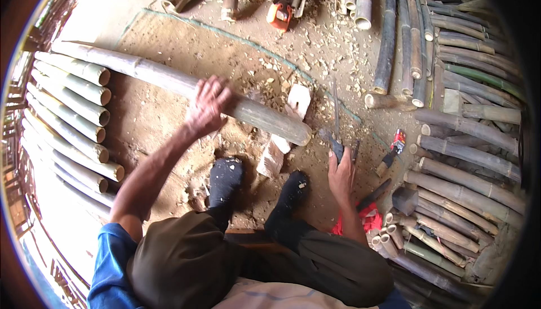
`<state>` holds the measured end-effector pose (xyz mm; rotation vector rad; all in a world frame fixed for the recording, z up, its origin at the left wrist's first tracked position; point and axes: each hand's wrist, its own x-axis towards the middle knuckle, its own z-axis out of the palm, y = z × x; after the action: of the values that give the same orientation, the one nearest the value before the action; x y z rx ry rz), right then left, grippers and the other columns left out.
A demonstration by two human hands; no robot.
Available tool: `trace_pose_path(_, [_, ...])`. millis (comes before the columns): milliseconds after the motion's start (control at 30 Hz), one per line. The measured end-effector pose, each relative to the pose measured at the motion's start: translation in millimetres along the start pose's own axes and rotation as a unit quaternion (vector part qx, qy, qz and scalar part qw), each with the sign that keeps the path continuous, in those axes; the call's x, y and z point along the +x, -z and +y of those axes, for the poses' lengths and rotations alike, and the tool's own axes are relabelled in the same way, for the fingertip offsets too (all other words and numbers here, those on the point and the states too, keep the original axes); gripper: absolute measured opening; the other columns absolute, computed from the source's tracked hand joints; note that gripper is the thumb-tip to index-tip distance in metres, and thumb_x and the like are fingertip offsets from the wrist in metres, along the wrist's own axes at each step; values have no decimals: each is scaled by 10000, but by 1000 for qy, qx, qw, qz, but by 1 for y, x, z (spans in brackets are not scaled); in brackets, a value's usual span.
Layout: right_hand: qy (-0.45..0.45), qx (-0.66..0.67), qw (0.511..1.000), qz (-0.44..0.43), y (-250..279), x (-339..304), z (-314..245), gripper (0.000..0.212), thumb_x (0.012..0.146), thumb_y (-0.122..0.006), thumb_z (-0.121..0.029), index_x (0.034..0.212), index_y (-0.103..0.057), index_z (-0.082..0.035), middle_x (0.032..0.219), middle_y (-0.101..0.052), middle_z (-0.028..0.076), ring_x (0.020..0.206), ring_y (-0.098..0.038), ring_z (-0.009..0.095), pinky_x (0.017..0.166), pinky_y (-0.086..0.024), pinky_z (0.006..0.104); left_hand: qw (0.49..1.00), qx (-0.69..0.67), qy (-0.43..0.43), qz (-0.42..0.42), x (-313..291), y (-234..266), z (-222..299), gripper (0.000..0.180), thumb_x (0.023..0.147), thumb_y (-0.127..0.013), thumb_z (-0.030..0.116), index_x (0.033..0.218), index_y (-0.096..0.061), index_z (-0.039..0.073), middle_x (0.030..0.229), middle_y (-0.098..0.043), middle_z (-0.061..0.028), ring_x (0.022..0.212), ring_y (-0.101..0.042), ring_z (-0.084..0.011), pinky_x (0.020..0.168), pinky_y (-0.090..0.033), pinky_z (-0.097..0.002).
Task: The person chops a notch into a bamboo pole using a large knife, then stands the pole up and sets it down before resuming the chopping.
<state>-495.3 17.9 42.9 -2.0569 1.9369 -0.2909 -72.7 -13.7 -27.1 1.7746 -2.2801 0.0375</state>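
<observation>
The left hand [206, 109] has its fingers clamped over a thick bamboo pole [269, 121], and over on the right hand [341, 177] they're wrapped round the dark handle of a thin-bladed tool [337, 148], blade pointing away from the person. The pole slants across a pale wooden block [273, 158], its cut end just short of the tool. Dark-socked feet [226, 180] sit close by. Chips [338, 55] litter the floor [163, 33]; cut bamboo lengths [70, 118] lie left, more stacked bamboo [468, 190] right.

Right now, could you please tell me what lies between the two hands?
In the head view, the end of a bamboo pole crosses over a pale wooden block.
</observation>
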Motion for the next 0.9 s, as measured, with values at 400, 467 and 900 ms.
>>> trace_pose_path(400, [-49, -56, 997, 2, -55, -9, 1, 445, 994, -676, -225, 1373, -528, -45, 1273, -593, 261, 1172, -582, 485, 943, -475, 550, 849, -460, 181, -187, -134, -3, 111, 349, 866, -772, 267, 1150, -656, 99, 985, -691, -128, 861, -699, -342, 737, -565, -466])
trace_pose_path(467, [18, 117, 993, 13, -70, -4, 10, 333, 1003, -658, -179, 1282, -593, -10, 1157, -623, 236, 1033, -617, 414, 875, -494, 504, 857, -422, 194, -221, -129, -6, 112, 343, 880, -759, 281, 1148, -649, 98, 963, -690, -140, 878, -698, -356, 738, -556, -483])
trace_pose_path(900, [70, 248, 966, -13, -81, 20, -27, 217, 969, -736, -140, 932, -643, 53, 784, -617, 89, 695, -588, 197, 628, -501, 373, 895, -380, 178, -153, -139, -27, 122, 393, 924, -683, 337, 1230, -578, 114, 1077, -695, -190, 986, -688, -432, 763, -549, -548])
